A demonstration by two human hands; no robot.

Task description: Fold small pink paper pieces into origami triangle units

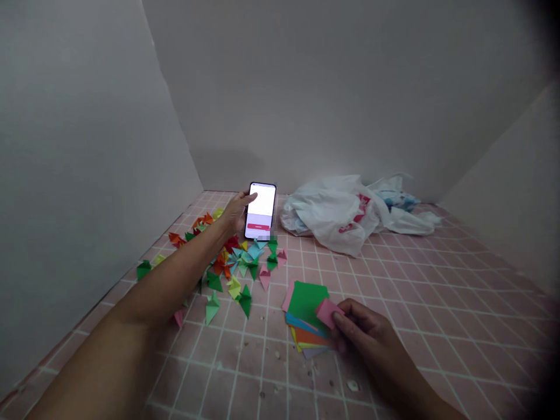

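My left hand (pixel 236 211) reaches far forward and grips a phone (pixel 261 211) that stands upright, its screen lit white with a red bar. My right hand (pixel 361 332) lies near the front and pinches a small folded pink paper (pixel 328 312) between thumb and fingers. Just left of that hand is a stack of coloured paper squares (pixel 306 318) with a green sheet on top. Several folded paper pieces (pixel 236 268) in green, orange, blue, yellow and pink are scattered under and beside my left forearm.
The floor is pink tile (pixel 437 303) with white grout and small bits of debris near the front. A crumpled white plastic bag (pixel 345 213) lies at the back right. Grey boards (pixel 87 146) wall in the left, back and right sides.
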